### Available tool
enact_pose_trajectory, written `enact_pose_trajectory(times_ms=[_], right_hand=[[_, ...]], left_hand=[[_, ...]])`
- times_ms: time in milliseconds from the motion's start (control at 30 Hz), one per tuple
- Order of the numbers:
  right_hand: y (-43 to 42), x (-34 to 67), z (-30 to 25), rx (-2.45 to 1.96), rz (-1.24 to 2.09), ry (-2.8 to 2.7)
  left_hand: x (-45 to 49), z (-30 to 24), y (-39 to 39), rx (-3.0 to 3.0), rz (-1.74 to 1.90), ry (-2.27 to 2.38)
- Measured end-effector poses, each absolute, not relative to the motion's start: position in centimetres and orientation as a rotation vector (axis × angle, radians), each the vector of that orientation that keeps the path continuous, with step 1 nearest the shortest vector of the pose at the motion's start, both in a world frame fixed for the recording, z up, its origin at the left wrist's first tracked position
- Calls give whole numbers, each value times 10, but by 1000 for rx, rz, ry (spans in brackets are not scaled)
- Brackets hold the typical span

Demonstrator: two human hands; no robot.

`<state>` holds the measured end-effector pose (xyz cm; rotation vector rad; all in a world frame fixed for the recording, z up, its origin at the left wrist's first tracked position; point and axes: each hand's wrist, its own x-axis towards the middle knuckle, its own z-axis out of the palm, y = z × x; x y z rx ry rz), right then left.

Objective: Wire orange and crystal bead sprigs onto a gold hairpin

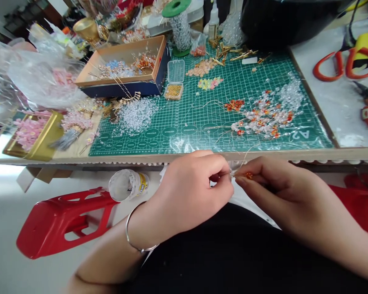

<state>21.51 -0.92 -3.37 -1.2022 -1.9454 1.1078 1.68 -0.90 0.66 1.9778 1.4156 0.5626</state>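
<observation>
My left hand (199,188), with a bracelet on its wrist, pinches clear beads (232,174) between thumb and forefinger. Opposite it, my right hand (279,192) pinches the same small beaded piece, and an orange bead (249,175) shows between its fingers. A thin wire (247,153) rises in a curve from the piece. Both hands meet just in front of the table edge, above my lap. Fingers cover much of the piece. Beyond them, wired sprigs of clear and orange beads (263,118) lie on the green cutting mat (199,110), beside loose orange beads (234,105).
Clear beads (138,114) are heaped at left, near an open box (122,65) of ornaments. A wire spool (180,32) stands behind a small case of gold beads (173,90). Red-handled scissors (328,67) lie at right. Under the table are a red stool (49,220) and a white tub (122,185).
</observation>
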Motion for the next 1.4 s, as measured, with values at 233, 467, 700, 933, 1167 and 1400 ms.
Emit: enact_pose_trajectory(times_ms=[233, 467, 700, 933, 1167, 1400], right_hand=[[-5, 217, -40, -1271, 1239, -2009], [5, 225, -47, -1266, 1657, -1855], [7, 228, -49, -1255, 2004, -1550], [3, 218, -42, -1287, 1767, -1725], [-3, 219, -45, -1305, 1657, -1802], [-7, 218, -46, -1305, 1582, -1809]], left_hand=[[17, 0, -11, 2209, 398, 1527], [6, 4, -11, 2743, 302, 1328], [0, 6, -18, 2820, 435, 1328], [9, 1, -26, 2651, 300, 1483], [13, -5, -26, 2547, 361, 1593], [16, -14, -26, 2718, 361, 1724]])
